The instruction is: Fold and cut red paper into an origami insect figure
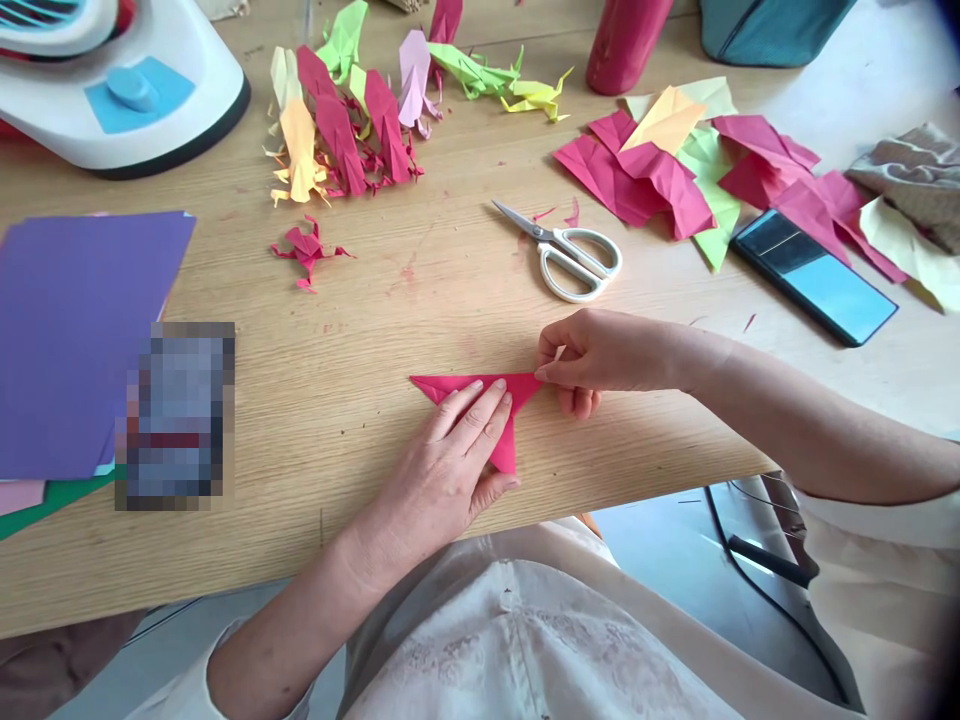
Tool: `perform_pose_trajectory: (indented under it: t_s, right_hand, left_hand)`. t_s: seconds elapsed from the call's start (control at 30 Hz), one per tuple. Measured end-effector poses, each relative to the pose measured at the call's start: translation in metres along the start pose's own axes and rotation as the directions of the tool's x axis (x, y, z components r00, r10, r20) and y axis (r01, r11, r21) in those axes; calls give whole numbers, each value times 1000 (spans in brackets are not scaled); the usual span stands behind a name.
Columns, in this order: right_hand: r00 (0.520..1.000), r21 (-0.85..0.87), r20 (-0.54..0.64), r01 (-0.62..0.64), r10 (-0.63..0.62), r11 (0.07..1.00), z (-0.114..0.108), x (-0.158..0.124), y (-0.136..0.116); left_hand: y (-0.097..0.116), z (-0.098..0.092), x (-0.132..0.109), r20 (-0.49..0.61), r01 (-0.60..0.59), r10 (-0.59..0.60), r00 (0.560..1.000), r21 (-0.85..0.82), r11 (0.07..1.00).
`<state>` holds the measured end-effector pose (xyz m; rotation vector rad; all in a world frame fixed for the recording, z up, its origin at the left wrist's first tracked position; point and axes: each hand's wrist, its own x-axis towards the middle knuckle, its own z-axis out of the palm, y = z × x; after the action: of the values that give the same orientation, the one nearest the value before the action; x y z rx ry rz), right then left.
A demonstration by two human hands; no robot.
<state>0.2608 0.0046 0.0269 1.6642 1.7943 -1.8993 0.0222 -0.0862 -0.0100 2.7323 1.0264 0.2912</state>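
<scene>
A folded red piece of paper [510, 430] lies on the wooden table near its front edge, with a long straight top side and a point facing me. My left hand [457, 450] rests flat across it, fingers stretched out, covering its middle and lower left. At the paper's right corner, my right hand [574, 360] pinches the tip between thumb and forefinger. Beyond my hands lie scissors [574, 260] with white handles, their blades pointing to the back left.
Folded paper figures [341, 130] in several colours stand at the back, with a small red one [307, 250] nearer. Creased paper sheets [637, 180] and a phone [817, 275] lie right. Purple paper [82, 340] is at left, below a white appliance [127, 90]. A red cylinder [626, 45] stands behind.
</scene>
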Motion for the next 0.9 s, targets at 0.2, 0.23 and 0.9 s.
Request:
perform_pose_trajectory:
  t_s: [0.2,0.23,0.9]
  right_hand:
    - [979,-28,-168,112,-115,993,-3,-12,17]
    - [972,-45,-198,118,-125,992,-2,-16,20]
    - [662,-628,-414,290,-625,722,69,-53,58]
  left_hand:
    - [-1,-1,0,63,-38,33,997,70,997]
    - [-2,-1,-1,69,-41,35,997,79,996]
    - [4,-6,2,117,22,-39,992,144,989]
